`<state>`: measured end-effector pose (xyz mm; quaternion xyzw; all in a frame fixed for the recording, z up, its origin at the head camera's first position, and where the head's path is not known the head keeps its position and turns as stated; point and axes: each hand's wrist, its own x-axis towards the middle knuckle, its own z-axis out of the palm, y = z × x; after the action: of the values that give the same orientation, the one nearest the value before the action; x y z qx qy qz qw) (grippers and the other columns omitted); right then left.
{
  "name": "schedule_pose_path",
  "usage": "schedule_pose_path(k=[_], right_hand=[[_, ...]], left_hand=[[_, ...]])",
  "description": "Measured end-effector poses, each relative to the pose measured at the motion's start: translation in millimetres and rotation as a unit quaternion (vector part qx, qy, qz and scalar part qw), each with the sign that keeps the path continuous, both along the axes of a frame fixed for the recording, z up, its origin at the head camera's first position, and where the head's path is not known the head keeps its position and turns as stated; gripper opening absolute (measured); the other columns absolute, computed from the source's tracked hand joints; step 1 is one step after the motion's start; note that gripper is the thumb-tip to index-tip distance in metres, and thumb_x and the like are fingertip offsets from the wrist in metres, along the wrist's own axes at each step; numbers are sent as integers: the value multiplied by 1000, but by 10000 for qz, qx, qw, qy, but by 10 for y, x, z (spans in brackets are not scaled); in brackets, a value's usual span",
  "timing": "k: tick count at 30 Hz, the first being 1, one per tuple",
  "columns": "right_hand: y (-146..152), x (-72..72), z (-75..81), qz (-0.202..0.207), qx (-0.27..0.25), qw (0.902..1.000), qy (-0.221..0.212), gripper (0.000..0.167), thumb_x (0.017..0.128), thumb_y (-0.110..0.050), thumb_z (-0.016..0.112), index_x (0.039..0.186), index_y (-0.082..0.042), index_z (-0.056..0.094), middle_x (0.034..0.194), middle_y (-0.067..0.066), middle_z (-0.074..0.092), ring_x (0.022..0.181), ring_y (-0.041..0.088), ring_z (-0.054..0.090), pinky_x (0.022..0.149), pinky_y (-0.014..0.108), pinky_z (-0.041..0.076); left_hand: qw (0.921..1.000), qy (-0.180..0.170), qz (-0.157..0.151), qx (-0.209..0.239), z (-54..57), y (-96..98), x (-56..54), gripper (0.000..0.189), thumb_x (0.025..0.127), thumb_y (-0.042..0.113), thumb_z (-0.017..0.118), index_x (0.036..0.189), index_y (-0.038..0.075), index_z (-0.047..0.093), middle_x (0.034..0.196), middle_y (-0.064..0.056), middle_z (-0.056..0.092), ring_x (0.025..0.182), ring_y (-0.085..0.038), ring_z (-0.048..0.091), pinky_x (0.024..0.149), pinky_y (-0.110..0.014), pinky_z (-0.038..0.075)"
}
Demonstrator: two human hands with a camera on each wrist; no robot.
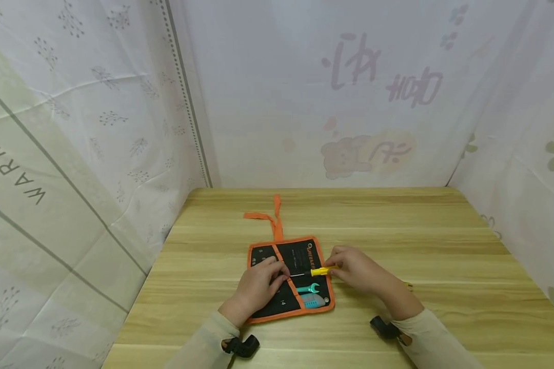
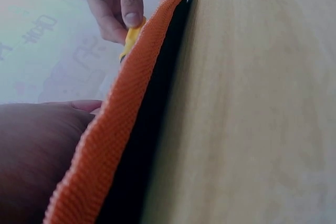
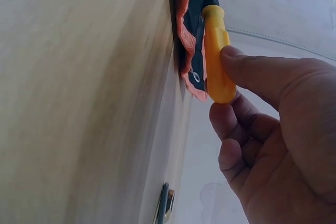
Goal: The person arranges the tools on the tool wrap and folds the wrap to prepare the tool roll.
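Observation:
A black tool pouch (image 1: 304, 251) with orange trim lies unfolded on the table. My right hand (image 1: 355, 269) pinches the yellow handle of a screwdriver (image 3: 218, 61) between thumb and fingers. Its thin shaft points left across the pouch, the tip at the orange-edged pocket row. There my left hand (image 1: 260, 284) pinches the pocket edge with thumb and forefinger, beside the screwdriver tip; its palm lies over the numbered pockets and hides some of them. A teal open-ended wrench (image 1: 308, 288) and a grey-blue utility knife (image 1: 313, 301) stick out of the pockets nearer to me.
Two orange tie straps (image 1: 277, 225) spread from the pouch's far edge over the wooden table (image 1: 374, 215). Beyond my right forearm a small yellow and dark tool (image 1: 408, 285) lies mostly hidden. Printed curtains (image 1: 268, 92) hang around the table.

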<state>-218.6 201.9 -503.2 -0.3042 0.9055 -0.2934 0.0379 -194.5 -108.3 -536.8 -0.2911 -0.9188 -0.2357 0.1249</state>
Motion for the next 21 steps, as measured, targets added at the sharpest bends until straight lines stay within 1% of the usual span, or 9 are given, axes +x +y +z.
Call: schedule_pose_path(k=[4,7,11,14,21], right_hand=[[-42,-25,3,43,19,10000,87,15,96,-13,79,107,-22,82,91,-18,57,81,6,55,70,27,50],[-74,-39,12,-13,103,9999,111,13,96,-14,80,105,-23,82,91,-17,57,82,8,54,71,27,49],[-117,-55,24,-55,161,9998,107,13,95,-14,80,105,-22,82,91,-17,57,82,10,54,71,28,49],[-149,-63,29,-17,107,9999,103,12,94,-12,81,105,-19,82,91,-16,58,82,12,55,72,28,49],[-257,-66,-12,124,127,9998,-71,13,96,-14,79,108,-18,82,94,-15,60,83,6,55,74,27,51]], left_hand=[[10000,-43,-20,14,1,5,3,6,99,28,77,100,32,71,86,16,51,66,1,44,55,-21,40],[9999,-89,-44,25,1,8,5,6,99,27,76,101,31,71,89,15,54,66,1,46,56,-22,41],[9999,-99,-75,10,4,10,5,6,100,27,75,101,31,71,92,14,56,66,1,47,57,-22,42],[9999,-64,-87,-2,6,11,6,6,100,27,75,101,31,71,93,14,57,67,1,48,58,-22,43],[9999,40,-165,5,-3,11,-1,3,101,29,74,101,28,71,94,14,58,68,1,49,59,-21,44]])
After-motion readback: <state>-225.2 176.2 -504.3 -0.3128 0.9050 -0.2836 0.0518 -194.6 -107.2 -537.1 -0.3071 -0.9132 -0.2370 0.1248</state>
